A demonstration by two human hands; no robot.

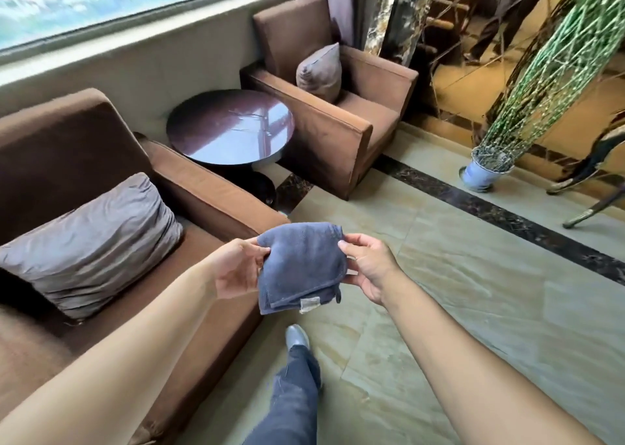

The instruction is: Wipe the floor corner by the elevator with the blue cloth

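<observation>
A folded dark blue cloth hangs in the air in front of me, a small white label at its lower edge. My left hand pinches its left edge between thumb and fingers. My right hand holds its right edge, thumb on top. Both hands are at the same height above the tiled floor. A dark marble wall panel and a glossy reflective surface stand at the far right; I cannot tell whether that is the elevator.
Two brown armchairs with grey cushions flank a round dark side table under the window. A potted green plant and a curved chair leg stand at right. My leg and shoe are below the cloth.
</observation>
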